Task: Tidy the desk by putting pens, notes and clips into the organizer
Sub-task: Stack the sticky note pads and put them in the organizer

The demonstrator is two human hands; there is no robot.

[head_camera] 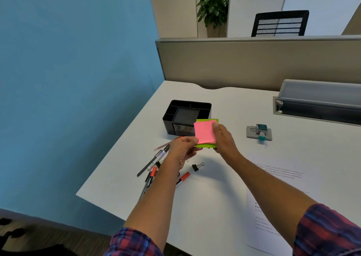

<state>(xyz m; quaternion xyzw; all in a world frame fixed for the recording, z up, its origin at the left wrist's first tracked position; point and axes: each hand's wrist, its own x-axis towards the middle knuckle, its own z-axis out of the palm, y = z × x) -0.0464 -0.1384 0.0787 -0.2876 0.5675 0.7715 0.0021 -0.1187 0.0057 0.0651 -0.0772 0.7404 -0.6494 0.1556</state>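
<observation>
Both hands are up over the white bench (224, 107) holding a little stack of sticky notes (205, 133), pink sheets on top and lime green underneath. The left hand (180, 150) pinches the lower left corner, its fingers curled in with the thumb on the pink sheet. The right hand (223, 138) clamps the right edge, thumb pressed flat on the pink face and the rest of the fingers tucked behind. The stack hovers just in front of the black organizer (185, 115), which sits near the bench's left edge with several slots and a small clear drawer at the front.

Below the left forearm there's a scatter of pens (154, 161): a grey one, a clear one with writing too small to read, and a black marker (147, 185) that says "camlin" on the barrel. A red-capped marker (182, 177) lies to the right of the arm, and a black binder clip (197, 166) sits just beside it.

Over to the right is a grey stamp pad (258, 131) with a teal stamp on it; its label is too blurry to make out. Printed paper sheets (273, 197) lie under the right arm, text unreadable
</observation>
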